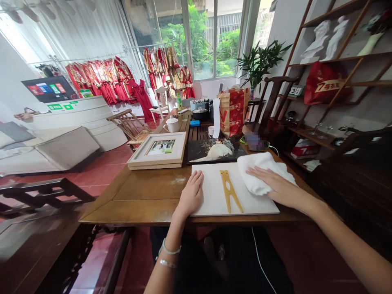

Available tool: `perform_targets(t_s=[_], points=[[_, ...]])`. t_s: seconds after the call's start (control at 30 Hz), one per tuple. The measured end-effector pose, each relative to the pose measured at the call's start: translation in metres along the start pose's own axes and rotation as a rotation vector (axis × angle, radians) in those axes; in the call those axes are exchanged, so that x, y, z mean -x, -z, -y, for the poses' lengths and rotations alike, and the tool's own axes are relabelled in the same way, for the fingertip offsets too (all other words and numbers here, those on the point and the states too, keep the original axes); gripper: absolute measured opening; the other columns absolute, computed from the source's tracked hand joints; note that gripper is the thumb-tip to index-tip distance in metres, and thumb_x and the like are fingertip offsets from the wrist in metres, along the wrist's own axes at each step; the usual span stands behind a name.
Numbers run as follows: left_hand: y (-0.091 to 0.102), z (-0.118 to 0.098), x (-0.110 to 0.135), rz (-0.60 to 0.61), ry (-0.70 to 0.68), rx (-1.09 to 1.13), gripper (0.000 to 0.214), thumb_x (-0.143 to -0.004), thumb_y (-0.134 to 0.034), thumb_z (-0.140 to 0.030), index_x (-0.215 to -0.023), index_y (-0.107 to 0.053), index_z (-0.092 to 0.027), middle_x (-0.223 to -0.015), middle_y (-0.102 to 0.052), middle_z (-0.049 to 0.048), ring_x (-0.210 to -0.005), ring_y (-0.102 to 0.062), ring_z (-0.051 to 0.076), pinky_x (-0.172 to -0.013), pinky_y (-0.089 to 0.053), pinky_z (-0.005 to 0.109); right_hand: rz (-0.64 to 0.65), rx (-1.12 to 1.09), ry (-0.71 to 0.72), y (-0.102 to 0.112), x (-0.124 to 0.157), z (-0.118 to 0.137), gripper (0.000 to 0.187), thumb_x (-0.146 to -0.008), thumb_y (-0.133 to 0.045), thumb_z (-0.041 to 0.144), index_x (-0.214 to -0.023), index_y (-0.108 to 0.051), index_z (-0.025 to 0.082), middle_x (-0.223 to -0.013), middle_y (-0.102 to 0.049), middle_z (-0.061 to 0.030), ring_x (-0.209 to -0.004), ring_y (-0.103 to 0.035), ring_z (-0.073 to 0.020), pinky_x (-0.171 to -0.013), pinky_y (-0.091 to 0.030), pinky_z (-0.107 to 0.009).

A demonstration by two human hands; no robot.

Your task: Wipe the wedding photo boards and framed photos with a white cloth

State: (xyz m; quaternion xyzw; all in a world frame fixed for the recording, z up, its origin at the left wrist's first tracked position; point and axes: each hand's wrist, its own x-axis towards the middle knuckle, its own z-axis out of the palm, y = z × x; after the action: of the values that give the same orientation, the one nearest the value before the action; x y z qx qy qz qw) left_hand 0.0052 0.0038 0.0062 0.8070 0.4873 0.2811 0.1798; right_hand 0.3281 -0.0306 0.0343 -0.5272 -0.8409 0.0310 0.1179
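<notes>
A white rectangular board point(210, 198) lies at the near edge of the wooden table. On its middle is a yellow flat cut-out piece point(227, 191), with two legs, an oval hole and a top with two small points. My left hand point(192, 192) rests on the board's left edge, fingers stretched out and nothing in them. On the board's right part lies a bunched white towel point(254, 161), reaching past the edge. My right hand point(271, 181) lies flat on top of the towel with its fingers extended.
Behind the board are a dark picture panel point(199, 151), stacked picture frames point(139, 157) and a blurred phone point(255, 141). Farther back stand a white lidded cup point(172, 124), a red-and-tan paper bag point(234, 112) and a blue box point(194, 123). A white cable point(260, 261) hangs below the table edge.
</notes>
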Motion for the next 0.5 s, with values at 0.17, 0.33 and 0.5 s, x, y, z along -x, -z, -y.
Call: perform_targets(t_s=[0.17,0.33,0.5], points=[[0.003,-0.003,-0.001,0.023,0.005,-0.016,0.049,-0.093,-0.031,-0.015,-0.138,-0.048,-0.015,-0.151,-0.04,0.0091,-0.145,-0.028,0.023,-0.119,-0.026,0.046,-0.007,0.068,-0.085,-0.002,-0.05,-0.003,0.082,-0.063,-0.042,0.001,-0.144,-0.041,0.015,-0.15,-0.039,-0.0106,-0.141,-0.027,-0.0283,-0.113,-0.026,-0.056],[0.002,-0.005,-0.001,0.024,0.022,-0.01,0.049,-0.093,-0.031,-0.016,-0.139,-0.047,-0.014,-0.151,-0.04,0.0095,-0.145,-0.027,0.023,-0.12,-0.026,0.046,-0.029,0.079,-0.056,-0.008,-0.035,0.008,0.084,-0.063,-0.041,0.0,-0.146,-0.036,0.013,-0.153,-0.035,-0.0118,-0.143,-0.023,-0.0257,-0.115,-0.021,-0.055],[0.001,-0.006,-0.001,0.015,0.02,-0.017,0.048,-0.093,-0.031,-0.016,-0.138,-0.048,-0.014,-0.151,-0.041,0.0092,-0.145,-0.028,0.023,-0.12,-0.025,0.045,-0.066,0.105,0.052,-0.01,0.032,0.044,0.099,-0.052,-0.039,-0.003,-0.148,-0.031,0.018,-0.155,-0.032,-0.0063,-0.144,-0.018,-0.0222,-0.116,-0.02,-0.054]])
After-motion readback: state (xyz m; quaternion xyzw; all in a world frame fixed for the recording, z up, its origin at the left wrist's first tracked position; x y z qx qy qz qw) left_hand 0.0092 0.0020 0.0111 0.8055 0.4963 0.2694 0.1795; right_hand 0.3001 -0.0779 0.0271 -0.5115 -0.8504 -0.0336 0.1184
